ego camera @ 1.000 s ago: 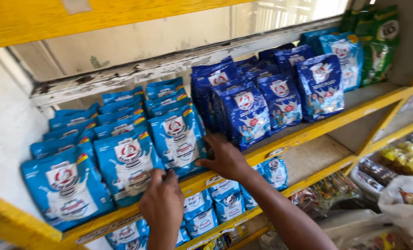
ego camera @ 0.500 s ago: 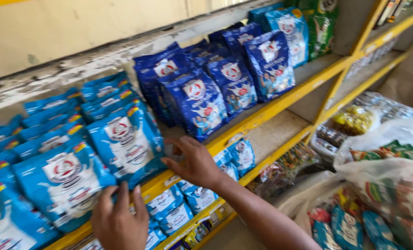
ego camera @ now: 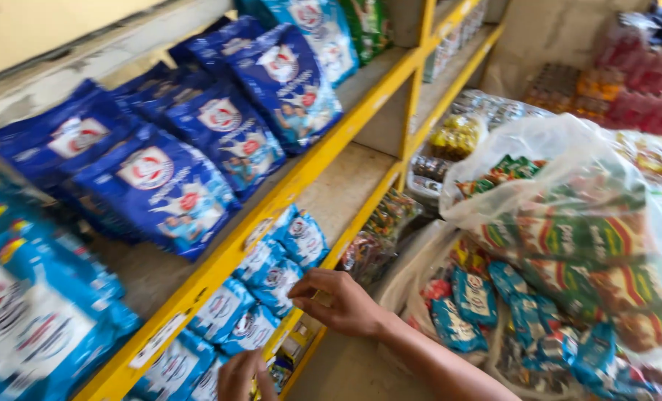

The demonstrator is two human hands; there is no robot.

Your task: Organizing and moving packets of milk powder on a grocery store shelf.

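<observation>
Head view: my right hand (ego camera: 342, 301), fingers curled, touches the small blue packets (ego camera: 275, 278); my left hand (ego camera: 243, 376) seems loosely clenched, blurred.

A yellow shelf (ego camera: 361, 122) carries dark blue bags (ego camera: 220, 134) on its upper board. Small light blue packets (ego camera: 271, 278) lie on the lower board

Left hand (ego camera: 243, 375) cut by the bottom edge; light-blue packets (ego camera: 27, 319) blurred

Yellow shelf (ego camera: 361, 111) holds dark-blue pouches (ego camera: 160, 186) with red-and-white emblems; light-blue packets (ego camera: 271, 275) below; a clear bag (ego camera: 568, 148) shows green-and-red striped packs.
</observation>
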